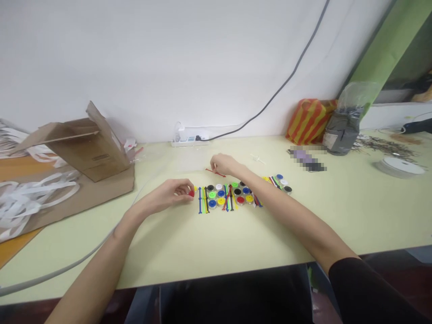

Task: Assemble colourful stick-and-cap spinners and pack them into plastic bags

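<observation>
My left hand point(172, 194) is closed in a pinch on a red round cap point(191, 194), just left of the laid-out pieces. Further back, my right hand point(222, 164) has its fingertips closed on a thin red arrow-shaped strip point(216, 173). Between my arms lie several round discs with coloured centres, among them a green disc point(212, 195) and a yellow disc point(249, 198). Groups of coloured arrow strips stand between them, such as a blue strip point(200, 200) at the left end. My right forearm covers part of the row.
At the left an open cardboard box point(91, 153) stands behind white ribbon loops point(50, 198). A power strip point(189, 141) with a grey cable lies by the wall. On the right are a striped bag point(308, 120), a grey bag point(340, 130) and a white spool point(400, 166).
</observation>
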`<state>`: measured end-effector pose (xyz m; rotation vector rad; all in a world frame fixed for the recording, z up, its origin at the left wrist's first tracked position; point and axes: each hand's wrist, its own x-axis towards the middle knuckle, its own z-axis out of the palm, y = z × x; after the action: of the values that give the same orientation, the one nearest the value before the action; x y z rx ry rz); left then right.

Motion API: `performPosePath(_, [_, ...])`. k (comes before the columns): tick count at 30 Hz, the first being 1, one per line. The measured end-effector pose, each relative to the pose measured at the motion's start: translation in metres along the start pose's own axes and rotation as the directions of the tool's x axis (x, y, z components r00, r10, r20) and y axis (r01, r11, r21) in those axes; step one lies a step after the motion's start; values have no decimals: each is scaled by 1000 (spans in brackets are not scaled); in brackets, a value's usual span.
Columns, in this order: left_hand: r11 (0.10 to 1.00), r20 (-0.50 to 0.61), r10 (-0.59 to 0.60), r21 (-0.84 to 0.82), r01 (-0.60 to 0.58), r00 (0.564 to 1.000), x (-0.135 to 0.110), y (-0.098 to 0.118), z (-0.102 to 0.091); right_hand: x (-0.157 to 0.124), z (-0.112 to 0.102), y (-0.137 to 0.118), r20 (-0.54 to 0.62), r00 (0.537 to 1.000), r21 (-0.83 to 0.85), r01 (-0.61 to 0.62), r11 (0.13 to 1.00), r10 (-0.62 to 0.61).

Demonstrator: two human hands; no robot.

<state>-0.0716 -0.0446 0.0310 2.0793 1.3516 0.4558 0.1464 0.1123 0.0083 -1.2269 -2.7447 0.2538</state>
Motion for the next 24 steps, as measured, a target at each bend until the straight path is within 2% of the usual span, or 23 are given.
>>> performPosePath(7, [995, -25, -5, 100, 8, 1000, -3, 6, -1, -2, -7, 6, 52, 993, 63, 98, 993, -101])
performPosePath(10, [993, 0, 7, 121, -7, 1000, -4, 9, 1, -4, -9, 7, 68, 988, 78, 137, 988, -142])
performPosePath(16, [982, 45, -8, 189, -1, 999, -2, 10, 5, -5, -9, 5, 43, 989, 49, 143, 989, -145])
performPosePath(21, [986, 71, -19, 166, 7, 997, -2, 8, 1, -12, -27, 0, -3, 983, 82, 181, 980, -181])
performPosePath(24, [988, 86, -61, 146, 48, 994, -4, 5, -5, -17, -38, -9, -25, 959, 196, 282, 939, -283])
